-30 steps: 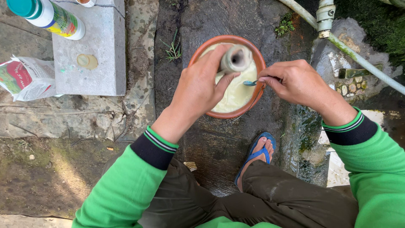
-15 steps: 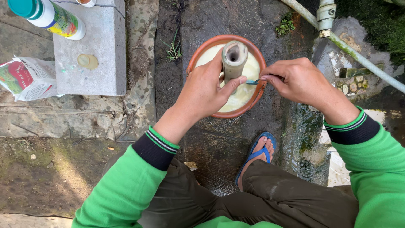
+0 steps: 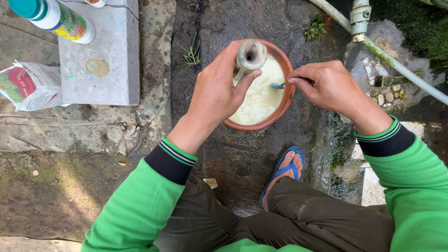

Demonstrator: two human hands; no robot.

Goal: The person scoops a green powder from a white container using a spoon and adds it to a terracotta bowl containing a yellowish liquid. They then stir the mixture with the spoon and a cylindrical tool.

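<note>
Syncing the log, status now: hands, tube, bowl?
Left hand grips grey tube upright over terracotta bowl. Right hand pinches small blue tool at the rim. Bowl holds pale liquid. Nothing blocks either hand.

Soft daylight, sharp, mild edge distortion

Wet stone ground (image 3: 242, 163) with a terracotta bowl (image 3: 284, 105), grey concrete block (image 3: 109, 51), crumpled packet (image 3: 28, 86), hose (image 3: 401, 70).
</note>
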